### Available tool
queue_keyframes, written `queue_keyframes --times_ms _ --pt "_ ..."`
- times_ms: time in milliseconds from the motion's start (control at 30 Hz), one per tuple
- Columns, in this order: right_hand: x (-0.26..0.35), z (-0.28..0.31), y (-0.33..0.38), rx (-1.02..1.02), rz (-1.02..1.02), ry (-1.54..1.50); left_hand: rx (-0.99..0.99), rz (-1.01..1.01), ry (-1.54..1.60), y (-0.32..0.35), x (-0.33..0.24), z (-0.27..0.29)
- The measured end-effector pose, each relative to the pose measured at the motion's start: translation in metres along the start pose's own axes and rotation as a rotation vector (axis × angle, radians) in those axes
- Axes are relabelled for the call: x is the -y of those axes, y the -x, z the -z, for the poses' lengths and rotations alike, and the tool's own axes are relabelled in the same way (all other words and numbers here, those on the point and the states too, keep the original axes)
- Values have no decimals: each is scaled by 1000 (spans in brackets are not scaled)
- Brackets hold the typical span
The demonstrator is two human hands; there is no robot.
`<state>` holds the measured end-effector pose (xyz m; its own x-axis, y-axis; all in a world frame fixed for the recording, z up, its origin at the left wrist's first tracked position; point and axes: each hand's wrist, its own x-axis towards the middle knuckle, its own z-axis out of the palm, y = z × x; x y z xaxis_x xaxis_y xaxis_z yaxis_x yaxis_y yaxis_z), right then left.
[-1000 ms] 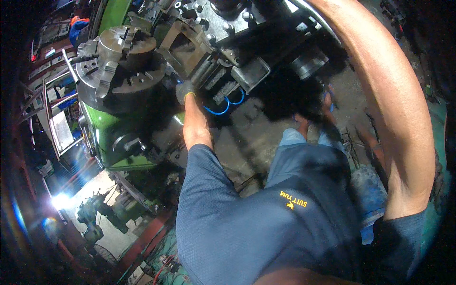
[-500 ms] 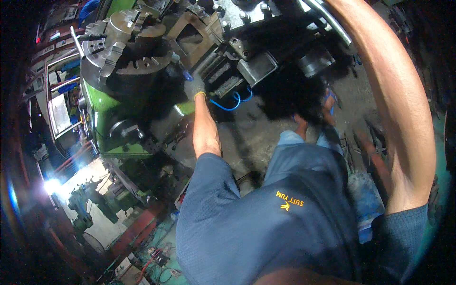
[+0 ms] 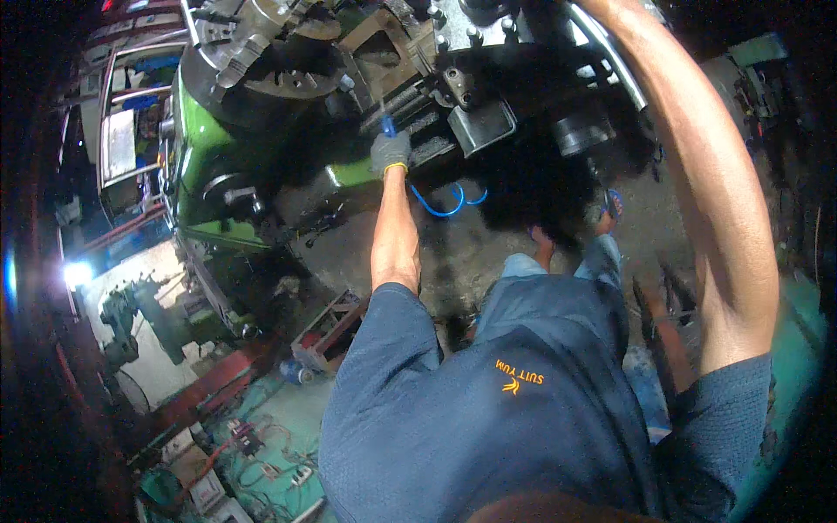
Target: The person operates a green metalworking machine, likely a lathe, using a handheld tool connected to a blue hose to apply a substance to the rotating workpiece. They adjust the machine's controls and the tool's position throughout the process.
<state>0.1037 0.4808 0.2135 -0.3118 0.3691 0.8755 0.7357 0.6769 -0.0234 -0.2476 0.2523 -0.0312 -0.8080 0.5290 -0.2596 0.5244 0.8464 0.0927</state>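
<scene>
My left hand point(image 3: 390, 155), in a grey glove with a yellow cuff, is closed around a blue air blow gun point(image 3: 389, 127). Its thin nozzle points away from me, at the dark slideway beside a squared metal block point(image 3: 375, 81) with an opening in it. A coiled blue hose point(image 3: 446, 212) hangs below the hand. To the left of the block is the big round lathe chuck point(image 3: 288, 84) with stepped jaws. My bare right arm point(image 3: 711, 166) stretches up along a shiny bent bar point(image 3: 610, 59); the hand itself lies beyond the top edge.
The green lathe body point(image 3: 199, 144) carries a crank handle point(image 3: 235, 190) at left. Bolts point(image 3: 474, 37) stand on the tool post at top. A metal tray-like guard point(image 3: 482, 131) and a dark round wheel point(image 3: 584, 133) jut toward me. Cables point(image 3: 270, 453) litter the green floor, lower left.
The whole view has shifted, carrying the machine rightward in the picture. The blow gun's nozzle has swung from the chuck side to point more straight ahead, by the block. My right arm stays raised.
</scene>
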Motion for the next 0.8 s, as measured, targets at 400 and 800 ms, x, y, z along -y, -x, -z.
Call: queue_keyframes --times_ms 400,800 --pt "2 -9 -1 -169 14 -145 -42 101 41 14 -17 7" --pt "-7 -5 -4 -142 29 -146 2 38 127 58 -86 16"
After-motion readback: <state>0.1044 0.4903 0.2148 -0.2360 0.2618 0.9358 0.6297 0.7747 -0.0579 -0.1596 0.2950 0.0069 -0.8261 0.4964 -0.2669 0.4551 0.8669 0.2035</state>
